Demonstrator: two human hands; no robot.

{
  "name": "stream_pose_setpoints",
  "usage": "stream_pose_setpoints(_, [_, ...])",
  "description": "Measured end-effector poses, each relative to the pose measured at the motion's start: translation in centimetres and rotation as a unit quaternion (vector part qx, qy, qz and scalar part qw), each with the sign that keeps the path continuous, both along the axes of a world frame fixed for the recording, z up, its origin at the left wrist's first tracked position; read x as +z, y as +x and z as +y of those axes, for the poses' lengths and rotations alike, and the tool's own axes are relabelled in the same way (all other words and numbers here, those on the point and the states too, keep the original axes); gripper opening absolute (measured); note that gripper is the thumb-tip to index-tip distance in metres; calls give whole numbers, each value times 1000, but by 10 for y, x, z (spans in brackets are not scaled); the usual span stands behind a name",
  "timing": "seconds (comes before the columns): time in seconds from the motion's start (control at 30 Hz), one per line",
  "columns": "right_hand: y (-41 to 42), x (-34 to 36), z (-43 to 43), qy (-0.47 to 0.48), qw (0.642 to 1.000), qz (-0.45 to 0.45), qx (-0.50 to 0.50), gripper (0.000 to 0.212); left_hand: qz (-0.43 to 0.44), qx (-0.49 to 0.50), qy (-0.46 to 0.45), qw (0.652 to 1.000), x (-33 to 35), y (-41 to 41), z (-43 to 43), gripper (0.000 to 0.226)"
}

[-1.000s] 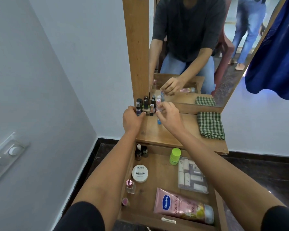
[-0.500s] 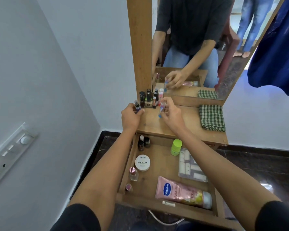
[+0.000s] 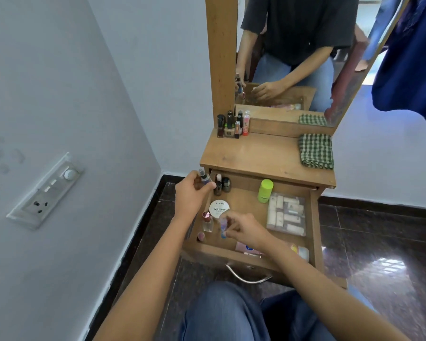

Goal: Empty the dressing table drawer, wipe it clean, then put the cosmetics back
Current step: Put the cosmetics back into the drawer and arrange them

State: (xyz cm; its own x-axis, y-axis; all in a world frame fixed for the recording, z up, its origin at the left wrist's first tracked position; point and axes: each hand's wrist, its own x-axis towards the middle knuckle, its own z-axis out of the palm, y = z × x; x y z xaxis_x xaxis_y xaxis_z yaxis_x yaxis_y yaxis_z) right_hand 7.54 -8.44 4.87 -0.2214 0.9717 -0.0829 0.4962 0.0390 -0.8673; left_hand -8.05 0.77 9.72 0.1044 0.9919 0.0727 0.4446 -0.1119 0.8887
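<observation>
Pinching a little blue bottle (image 3: 223,227) above the front left of the open drawer (image 3: 314,217), the right hand (image 3: 246,230) has its fingertips closed on the bottle's body. The left hand (image 3: 191,196) is curled round a small spray bottle (image 3: 204,177) at the drawer's back left corner. Both look light, rigid and smooth, possibly glass, so they are best gripped round the body, not the cap, and stood upright.

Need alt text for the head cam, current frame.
A person's left hand holds a small spray bottle and the right hand pinches a small blue bottle, both at the open drawer of a wooden dressing table, where other cosmetics lie. More small bottles and a folded green checked cloth sit on its top below a mirror.
</observation>
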Motion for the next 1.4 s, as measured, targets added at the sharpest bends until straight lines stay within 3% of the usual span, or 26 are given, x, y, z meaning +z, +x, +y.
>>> stream_pose_setpoints(0.3, [-23, -18, 12, -81, 992, -83, 53, 27, 29, -26, -27, 999, -7, -27, -37, 18])
stream_pose_setpoints(0.6, [-38, -21, 20, -158, 987, -28, 2, 35, 33, -23, -40, 998, -8, -32, -37, 22])
stream_pose_setpoints(0.8, [-33, -20, 18, -173, 985, 10, -8, 25, 38, -29, -47, 998, -9, -31, -36, 24])
stream_pose_setpoints(0.97, [-15, 3, 22, -43, 981, 97, -160, 27, 33, -66, -44, 996, -6, -29, -35, 21])
stream_pose_setpoints(1.07, [-8, 13, 28, -29, 980, 155, -122, 38, 5, -89, -43, 995, -3, -24, -36, 18])
stream_pose_setpoints(1.27, [-8, 15, 35, -1, 986, 103, -128, 34, 5, -98, -36, 995, -9, -16, -33, 16])
stream_pose_setpoints(1.4, [-8, 4, 33, -10, 995, 27, -94, 30, -16, -119, -52, 991, -11, -17, -34, 30])
